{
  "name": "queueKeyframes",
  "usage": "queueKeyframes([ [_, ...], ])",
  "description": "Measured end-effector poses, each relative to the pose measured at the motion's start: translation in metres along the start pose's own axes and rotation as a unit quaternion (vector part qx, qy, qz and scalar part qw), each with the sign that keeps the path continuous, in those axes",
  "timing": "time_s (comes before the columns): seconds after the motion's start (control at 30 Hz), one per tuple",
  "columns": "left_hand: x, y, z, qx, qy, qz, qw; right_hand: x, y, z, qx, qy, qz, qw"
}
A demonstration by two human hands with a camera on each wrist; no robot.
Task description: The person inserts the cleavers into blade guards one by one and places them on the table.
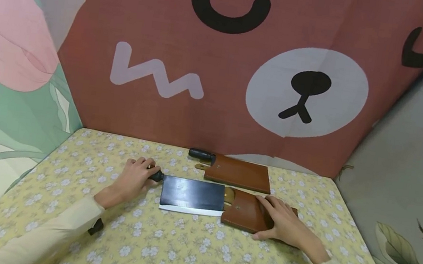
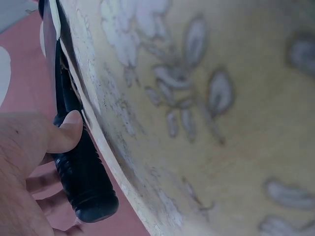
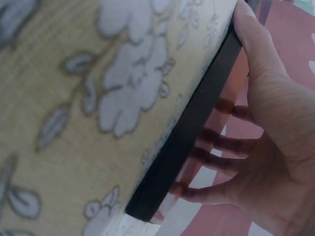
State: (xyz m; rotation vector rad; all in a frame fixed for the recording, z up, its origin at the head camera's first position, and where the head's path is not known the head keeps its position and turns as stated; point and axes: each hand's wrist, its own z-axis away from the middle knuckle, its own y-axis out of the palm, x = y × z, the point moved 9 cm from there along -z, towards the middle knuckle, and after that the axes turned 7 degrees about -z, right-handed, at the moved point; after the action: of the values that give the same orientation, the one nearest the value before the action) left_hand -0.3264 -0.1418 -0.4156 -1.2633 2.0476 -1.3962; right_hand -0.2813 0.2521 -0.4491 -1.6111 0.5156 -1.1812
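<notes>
My left hand [image 1: 136, 178] grips the black handle [image 2: 86, 172] of a cleaver, its thumb lying along the grip in the left wrist view. The broad dark blade [image 1: 192, 193] lies flat with its bright edge towards me. Its right end meets the mouth of a brown leather sheath [image 1: 243, 210], where a tan strap with a snap shows. My right hand [image 1: 284, 222] holds that sheath from above, thumb at the near edge and fingers spread over the top. In the right wrist view the sheath's dark end edge [image 3: 182, 132] sits between thumb and fingers.
Behind lies a second brown sheath [image 1: 240, 173] with a black-handled cleaver [image 1: 201, 154] in it, strap loose at its left. A yellow flowered cloth [image 1: 179, 252] covers the table. A bear-print curtain [image 1: 149, 115] rises at the back edge, with printed cloth walls on both sides.
</notes>
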Motion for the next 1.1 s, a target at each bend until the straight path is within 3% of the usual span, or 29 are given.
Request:
queueKeyframes([
  [0.13, 0.001, 0.003, -0.001, 0.015, -0.011, 0.019, 0.9996, 0.000, -0.001, 0.001, 0.000, 0.000, 0.000, 1.000],
  [0.43, 0.001, 0.005, -0.004, 0.011, -0.013, 0.029, 0.9994, -0.001, -0.002, 0.000, -0.006, -0.003, 0.004, 1.000],
  [0.77, 0.014, 0.001, -0.002, 0.005, -0.041, 0.039, 0.9984, 0.000, 0.001, 0.000, -0.007, -0.003, -0.009, 1.000],
  [1.1, -0.003, 0.003, -0.004, -0.002, -0.025, 0.023, 0.9994, 0.000, -0.001, 0.000, -0.012, -0.010, 0.000, 1.000],
])
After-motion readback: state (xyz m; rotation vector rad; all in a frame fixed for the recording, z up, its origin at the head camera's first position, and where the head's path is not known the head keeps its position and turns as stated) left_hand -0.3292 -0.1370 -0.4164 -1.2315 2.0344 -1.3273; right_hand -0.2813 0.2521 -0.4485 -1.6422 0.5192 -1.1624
